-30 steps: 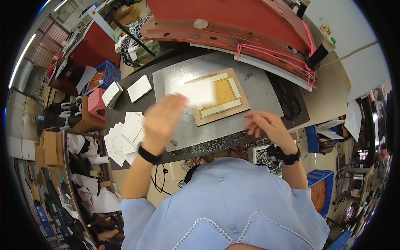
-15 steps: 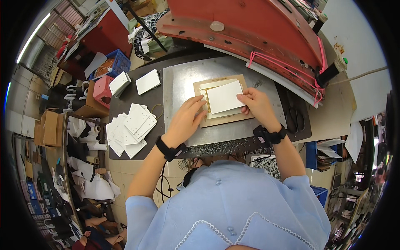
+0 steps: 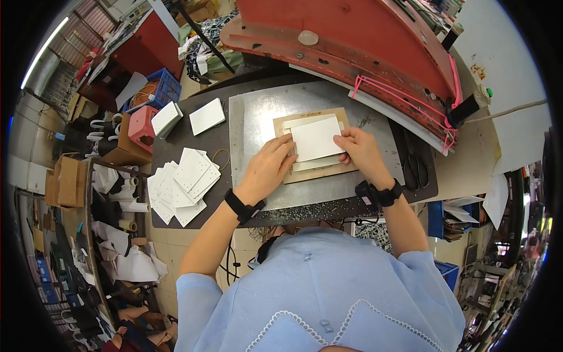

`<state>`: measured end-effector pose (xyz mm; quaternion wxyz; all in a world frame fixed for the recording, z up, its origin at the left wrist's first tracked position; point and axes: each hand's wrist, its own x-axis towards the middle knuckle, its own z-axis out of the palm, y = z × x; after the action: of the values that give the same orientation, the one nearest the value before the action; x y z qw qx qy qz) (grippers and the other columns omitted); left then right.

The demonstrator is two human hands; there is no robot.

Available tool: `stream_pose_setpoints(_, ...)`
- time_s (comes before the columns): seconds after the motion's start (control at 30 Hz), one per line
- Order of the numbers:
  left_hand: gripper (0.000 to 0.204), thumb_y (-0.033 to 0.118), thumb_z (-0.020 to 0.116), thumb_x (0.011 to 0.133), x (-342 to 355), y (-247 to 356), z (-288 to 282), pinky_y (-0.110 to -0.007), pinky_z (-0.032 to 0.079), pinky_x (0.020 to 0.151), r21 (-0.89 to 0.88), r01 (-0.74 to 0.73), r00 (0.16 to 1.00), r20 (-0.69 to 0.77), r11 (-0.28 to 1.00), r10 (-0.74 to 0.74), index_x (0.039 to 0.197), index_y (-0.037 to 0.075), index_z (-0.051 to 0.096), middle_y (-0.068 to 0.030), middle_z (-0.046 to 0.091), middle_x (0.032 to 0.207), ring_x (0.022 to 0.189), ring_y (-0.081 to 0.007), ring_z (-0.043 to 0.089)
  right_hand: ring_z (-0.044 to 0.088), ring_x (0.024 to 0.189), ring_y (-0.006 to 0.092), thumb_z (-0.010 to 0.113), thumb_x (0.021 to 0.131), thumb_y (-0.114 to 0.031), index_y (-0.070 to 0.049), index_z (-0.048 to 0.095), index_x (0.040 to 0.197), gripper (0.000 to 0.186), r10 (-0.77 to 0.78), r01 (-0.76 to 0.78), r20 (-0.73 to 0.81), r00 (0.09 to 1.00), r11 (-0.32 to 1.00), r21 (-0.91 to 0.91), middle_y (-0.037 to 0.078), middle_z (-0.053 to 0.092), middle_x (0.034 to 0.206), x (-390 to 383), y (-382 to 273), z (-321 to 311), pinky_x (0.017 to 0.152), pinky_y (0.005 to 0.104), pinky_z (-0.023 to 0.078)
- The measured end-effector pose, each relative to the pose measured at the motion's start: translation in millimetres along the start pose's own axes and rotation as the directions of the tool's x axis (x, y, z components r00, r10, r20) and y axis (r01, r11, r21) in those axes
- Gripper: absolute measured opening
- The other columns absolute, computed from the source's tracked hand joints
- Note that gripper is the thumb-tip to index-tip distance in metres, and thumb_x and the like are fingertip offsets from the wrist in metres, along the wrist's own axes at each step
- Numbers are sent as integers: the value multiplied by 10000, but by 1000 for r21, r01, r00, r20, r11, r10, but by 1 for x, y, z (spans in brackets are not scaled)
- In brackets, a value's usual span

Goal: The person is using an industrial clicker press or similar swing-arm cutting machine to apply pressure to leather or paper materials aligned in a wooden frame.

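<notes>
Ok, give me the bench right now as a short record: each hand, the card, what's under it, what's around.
left hand: fingertips at the left edge of the white card
right hand: pinching its right edge
white card: over the tan board, contact beneath unclear
tan board: on the metal plate
left of plate: overlapping white cards, nearer; two white stacks, farther
beyond plate: red machine

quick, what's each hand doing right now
Left hand: partly open, at left edge of the white card.
Right hand: closed, pinching the card's right edge.
</notes>
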<state>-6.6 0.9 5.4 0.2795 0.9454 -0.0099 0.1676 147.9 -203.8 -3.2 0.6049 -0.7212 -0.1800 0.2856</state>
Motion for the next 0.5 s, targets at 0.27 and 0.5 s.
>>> stream_pose_setpoints(0.27, 420, 228, 649, 912, 11, -4, 9, -435, 442, 994, 192, -36, 997, 80, 981, 21, 1263, 17, 553, -170, 524, 1395, 1177, -378, 526, 629, 555, 168, 640, 921, -223, 53, 639, 1042, 301, -83, 79, -6, 997, 964, -252, 106, 664, 687, -1, -6, 3, 519, 296, 490)
stream_pose_setpoints(0.5, 518, 280, 579, 954, 5, -2, 16, -446, 413, 1013, 367, -71, 995, 90, 928, 40, 1381, 5, 479, -172, 478, 1443, 1203, -379, 499, 652, 711, 380, 583, 921, -198, -25, 677, 1105, 270, -466, 332, -61, 883, 711, -620, 191, 677, 777, -17, 1, 6, 657, 425, 515)
